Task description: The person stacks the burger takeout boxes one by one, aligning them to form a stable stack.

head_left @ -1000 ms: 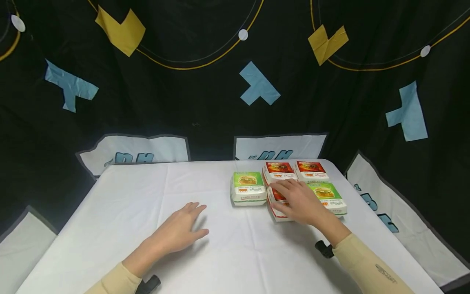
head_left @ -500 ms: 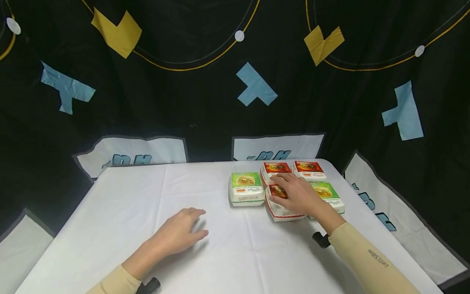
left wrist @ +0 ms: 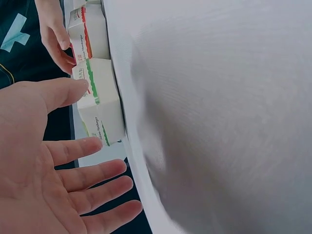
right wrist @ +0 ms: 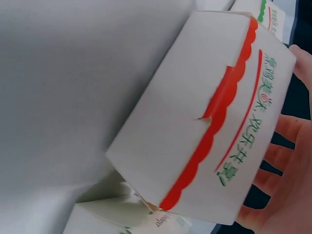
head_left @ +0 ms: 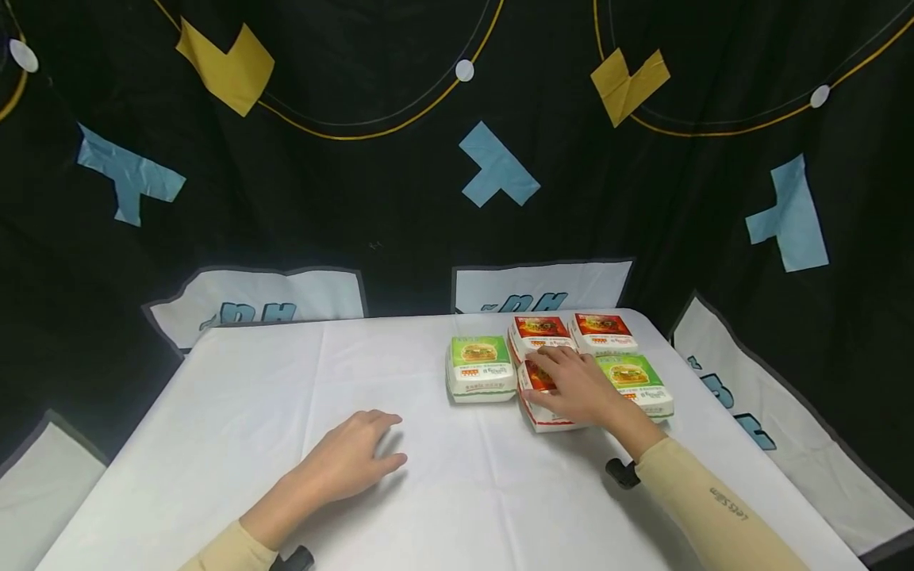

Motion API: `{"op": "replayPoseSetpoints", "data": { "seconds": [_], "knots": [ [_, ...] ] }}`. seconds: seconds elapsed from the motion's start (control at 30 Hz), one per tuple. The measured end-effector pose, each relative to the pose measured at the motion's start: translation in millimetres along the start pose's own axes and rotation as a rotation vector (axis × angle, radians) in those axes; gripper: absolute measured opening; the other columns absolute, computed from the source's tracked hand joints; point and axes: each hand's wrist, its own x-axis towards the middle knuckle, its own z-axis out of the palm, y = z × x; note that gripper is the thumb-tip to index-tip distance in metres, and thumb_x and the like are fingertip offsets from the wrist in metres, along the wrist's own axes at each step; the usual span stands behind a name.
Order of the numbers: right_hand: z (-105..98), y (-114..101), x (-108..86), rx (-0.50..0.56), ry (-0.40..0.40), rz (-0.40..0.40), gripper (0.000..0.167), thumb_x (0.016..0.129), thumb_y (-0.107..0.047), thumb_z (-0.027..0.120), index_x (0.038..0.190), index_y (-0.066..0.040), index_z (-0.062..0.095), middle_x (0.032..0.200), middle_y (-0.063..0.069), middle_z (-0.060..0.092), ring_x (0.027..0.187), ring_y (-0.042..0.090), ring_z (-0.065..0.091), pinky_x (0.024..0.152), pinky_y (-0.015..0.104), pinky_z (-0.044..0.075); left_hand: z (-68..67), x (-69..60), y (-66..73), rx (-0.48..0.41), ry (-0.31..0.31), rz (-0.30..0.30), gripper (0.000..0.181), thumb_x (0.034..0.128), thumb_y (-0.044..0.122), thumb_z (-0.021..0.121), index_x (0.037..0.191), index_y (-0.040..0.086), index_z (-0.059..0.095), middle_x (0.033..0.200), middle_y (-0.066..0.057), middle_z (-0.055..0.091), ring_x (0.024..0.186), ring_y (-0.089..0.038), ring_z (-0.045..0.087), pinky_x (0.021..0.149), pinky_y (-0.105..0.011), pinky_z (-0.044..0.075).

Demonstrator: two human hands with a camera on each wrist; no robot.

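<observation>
A person in cream sleeves [head_left: 714,500] works at a white-covered table [head_left: 214,444], the right hand [head_left: 580,386] set over a red-topped burger box [head_left: 540,377] right of center in the frame. The right hand's fingers reach across the box's lid, slightly spread; their tips are hidden in the right wrist view, and whether they grip the box cannot be told.

At lower left of center, the left hand [head_left: 350,457] hangs over the cloth with its fingers well open, thumb apart, holding nothing.

Four more boxes stand close around the first: a green-topped box [head_left: 481,369] just to its left, a second green-topped box [head_left: 633,374] to its right, and two red-topped boxes behind, one at center right [head_left: 540,328], the other farther right [head_left: 604,332]. The right wrist view shows the first box's white side, trimmed with a scalloped red band [right wrist: 213,122].

Behind, a black curtain [head_left: 371,206] carries blue tape [head_left: 500,164] and yellow patches [head_left: 227,66].
</observation>
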Motion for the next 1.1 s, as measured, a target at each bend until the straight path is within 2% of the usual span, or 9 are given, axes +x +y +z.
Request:
{"op": "replayPoseSetpoints", "data": {
  "seconds": [0.17, 0.33, 0.6, 0.9, 1.1],
  "knots": [
    [3.1, -0.9, -2.2, -0.005, 0.007, -0.004, 0.073, 0.091, -0.066, 0.058, 0.150, -0.025, 0.049, 0.152, 0.008, 0.049, 0.142, 0.035, 0.041, 0.109, 0.068, 0.032, -0.9, -0.5, -0.5, 0.010, 0.012, 0.010, 0.052, 0.0865, 0.040, 0.076, 0.129, 0.013, 0.065, 0.129, -0.007, 0.066, 0.125, -0.029, 0.059, 0.102, -0.050, 0.050],
    [7.8, 0.3, -3.3, -0.021, 0.035, -0.007, 0.070, 0.092, -0.064, 0.058, 0.149, -0.024, 0.050, 0.151, 0.007, 0.050, 0.140, 0.035, 0.042, 0.109, 0.067, 0.032, -1.7, 4.9, 3.2, 0.001, 0.035, 0.025, 0.054, 0.0873, 0.041, 0.075, 0.132, 0.013, 0.063, 0.130, -0.006, 0.065, 0.125, -0.026, 0.058, 0.104, -0.048, 0.049],
    [16.1, -2.1, -2.0, -0.008, 0.046, -0.003, 0.069, 0.093, -0.061, 0.058, 0.151, -0.025, 0.047, 0.153, 0.005, 0.048, 0.141, 0.033, 0.040, 0.113, 0.068, 0.027, -1.1, 20.9, 14.7, -0.005, 0.030, 0.031, 0.061, 0.0899, 0.044, 0.071, 0.141, 0.015, 0.056, 0.139, -0.006, 0.059, 0.132, -0.026, 0.052, 0.108, -0.048, 0.045],
    [16.8, -6.5, -5.7, 0.009, 0.059, 0.012, 0.069, 0.093, -0.058, 0.060, 0.151, -0.024, 0.046, 0.153, 0.006, 0.047, 0.142, 0.033, 0.038, 0.116, 0.067, 0.024, 0.6, 44.7, 32.9, -0.028, 0.038, 0.078, 0.064, 0.0909, 0.046, 0.069, 0.145, 0.015, 0.052, 0.141, -0.006, 0.055, 0.133, -0.025, 0.050, 0.109, -0.047, 0.045],
    [17.3, -7.5, -7.2, 0.000, 0.065, 0.013, 0.070, 0.092, -0.059, 0.060, 0.151, -0.024, 0.047, 0.152, 0.006, 0.048, 0.141, 0.034, 0.039, 0.114, 0.067, 0.026, 5.3, 60.0, 39.6, -0.031, 0.026, 0.063, 0.070, 0.0912, 0.046, 0.069, 0.149, 0.016, 0.046, 0.147, -0.008, 0.050, 0.137, -0.026, 0.047, 0.110, -0.048, 0.044]
  ]
}}
